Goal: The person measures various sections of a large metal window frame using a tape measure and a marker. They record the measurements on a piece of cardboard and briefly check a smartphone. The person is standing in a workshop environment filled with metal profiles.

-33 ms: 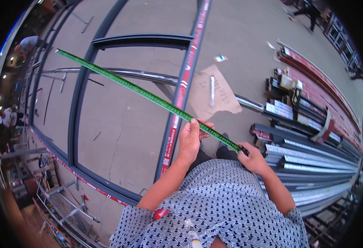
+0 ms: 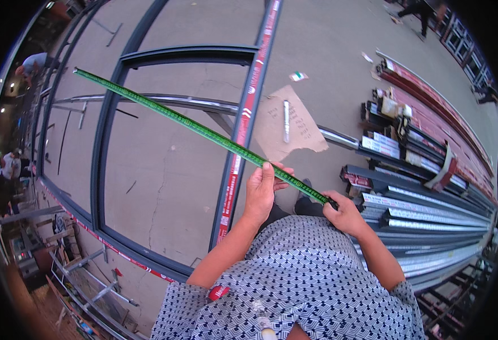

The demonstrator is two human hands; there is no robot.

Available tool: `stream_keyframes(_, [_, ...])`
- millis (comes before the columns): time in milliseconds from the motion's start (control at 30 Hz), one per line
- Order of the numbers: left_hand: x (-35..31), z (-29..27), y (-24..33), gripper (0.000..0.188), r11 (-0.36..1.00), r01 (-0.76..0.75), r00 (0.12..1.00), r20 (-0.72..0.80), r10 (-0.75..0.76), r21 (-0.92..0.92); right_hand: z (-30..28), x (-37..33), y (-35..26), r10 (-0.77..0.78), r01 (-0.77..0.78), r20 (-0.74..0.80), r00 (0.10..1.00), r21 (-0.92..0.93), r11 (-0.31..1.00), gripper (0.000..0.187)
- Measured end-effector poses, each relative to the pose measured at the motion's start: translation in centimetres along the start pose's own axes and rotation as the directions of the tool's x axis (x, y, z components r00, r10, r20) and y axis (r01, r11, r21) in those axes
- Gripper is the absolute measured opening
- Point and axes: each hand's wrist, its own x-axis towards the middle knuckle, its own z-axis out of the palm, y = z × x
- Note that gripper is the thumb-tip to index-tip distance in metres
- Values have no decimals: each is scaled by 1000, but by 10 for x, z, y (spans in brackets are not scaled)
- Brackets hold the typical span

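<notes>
A long green tape measure blade runs slantwise out over the dark grey metal frame, its free end reaching beyond the inner upright at the upper left. My left hand is closed on the blade, thumb on top and fingers beneath, just right of the frame's near bar with its red and white film. Lower right, my right hand grips the tape's dark case, which its fingers mostly hide. Whether the blade touches the frame I cannot tell.
Beyond my hands, a torn piece of cardboard with handwriting carries a white marker-like stick. Stacked metal profiles fill the right side. A metal stand is at lower left. Other people are farther off.
The surroundings have shifted slightly leftward in view. Both hands keep the same hold, and the tape stays extended.
</notes>
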Motion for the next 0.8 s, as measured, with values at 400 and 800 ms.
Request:
stream_keyframes(400, [10,34,-44,53,925,122,928,288,-234,360,-7,11,24,67,-62,-14,998,235,970,20])
stream_keyframes(800, [35,87,-64,47,809,120,903,275,-329,575,-70,40,48,-14,-16,120,993,250,968,20])
